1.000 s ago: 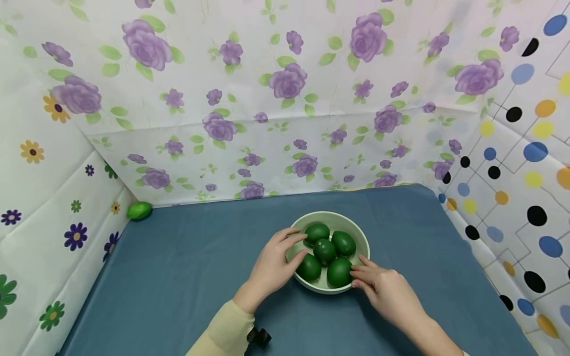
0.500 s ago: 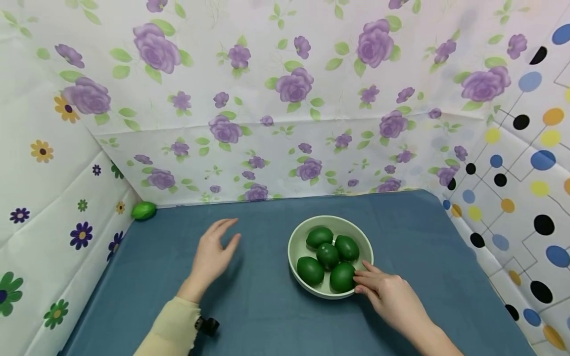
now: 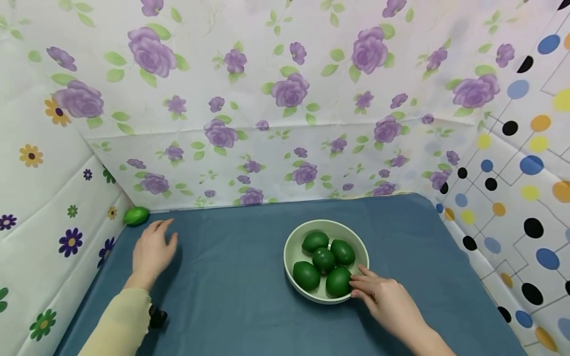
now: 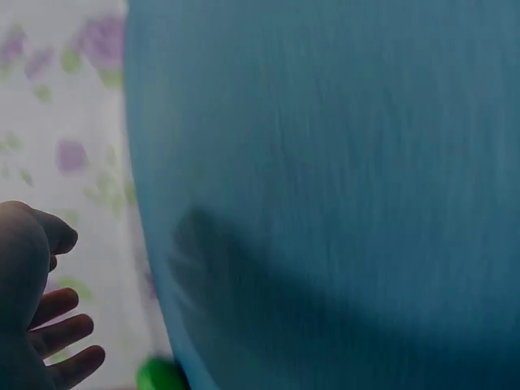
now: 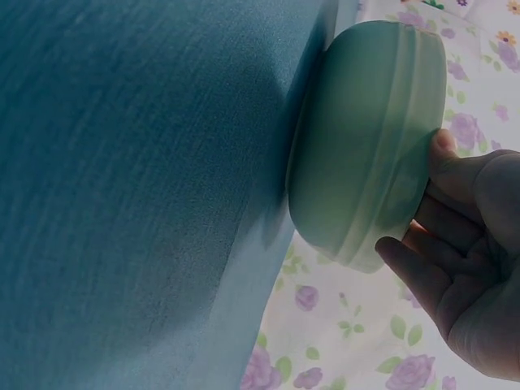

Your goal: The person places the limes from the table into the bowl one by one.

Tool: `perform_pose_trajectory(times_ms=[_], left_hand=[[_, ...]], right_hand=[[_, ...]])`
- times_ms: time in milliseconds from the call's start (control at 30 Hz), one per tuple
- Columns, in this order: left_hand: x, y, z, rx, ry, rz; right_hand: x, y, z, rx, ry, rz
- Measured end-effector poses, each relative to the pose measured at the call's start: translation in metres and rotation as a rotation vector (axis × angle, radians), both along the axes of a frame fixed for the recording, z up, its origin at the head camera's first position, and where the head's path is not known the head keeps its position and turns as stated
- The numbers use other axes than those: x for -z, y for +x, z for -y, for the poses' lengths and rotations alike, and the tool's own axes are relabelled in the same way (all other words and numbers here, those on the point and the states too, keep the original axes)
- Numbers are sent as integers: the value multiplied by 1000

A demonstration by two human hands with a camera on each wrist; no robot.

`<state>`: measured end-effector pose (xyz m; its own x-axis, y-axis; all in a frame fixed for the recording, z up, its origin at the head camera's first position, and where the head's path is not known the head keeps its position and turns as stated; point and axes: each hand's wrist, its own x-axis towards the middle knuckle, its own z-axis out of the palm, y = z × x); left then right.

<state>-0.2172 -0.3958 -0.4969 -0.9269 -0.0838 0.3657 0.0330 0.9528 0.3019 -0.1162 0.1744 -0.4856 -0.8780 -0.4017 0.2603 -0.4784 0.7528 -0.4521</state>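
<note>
A pale green bowl (image 3: 291, 284) stands on the blue cloth, right of centre, with several dark green limes (image 3: 324, 260) inside. My right hand (image 3: 389, 299) holds its near right rim: in the head view fingers reach over the edge, and the right wrist view has the thumb (image 5: 444, 145) against the bowl's outside. Off to the left, my left hand (image 3: 151, 252) hovers above the cloth with relaxed fingers and nothing in its grasp. Just beyond it, a brighter green lime (image 3: 136, 215) lies in the far left corner, its edge also peeking into the left wrist view.
Blue cloth (image 3: 231, 277) covers the table. A white sheet with purple roses (image 3: 289, 148) hangs behind it. Daisy-patterned (image 3: 71, 242) and dotted (image 3: 512, 198) sheets close off the left and right sides. A small black device (image 3: 158, 316) sits at the left wrist.
My left hand has left the bowl's left side and moved across to the left, close to the lone lime. The right hand has stayed at the bowl's rim.
</note>
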Motion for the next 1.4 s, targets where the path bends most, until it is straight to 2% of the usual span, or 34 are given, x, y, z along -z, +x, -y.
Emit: perform_pose_trajectory(times_ms=[233,467,633,800,1133,1400], left_hand=[[-2,-10,46,-40,-115,25],[-3,-16,72,-99,-125,109],[-7,-15,79,-167,-89,158],[-11,-19,83,-194,-63,202],[-20,-34,81,-166,-54,284],[-21,-48,81,-140,3,442]], right_hand=[[2,1,0,-12,-4,-1],[1,0,-1,-17,-2,-17],[2,-1,-2,-26,-4,-35],[4,-2,-2,-21,-4,-46],[3,-4,-3,-18,-1,-71],[4,-4,-3,-12,-8,-59]])
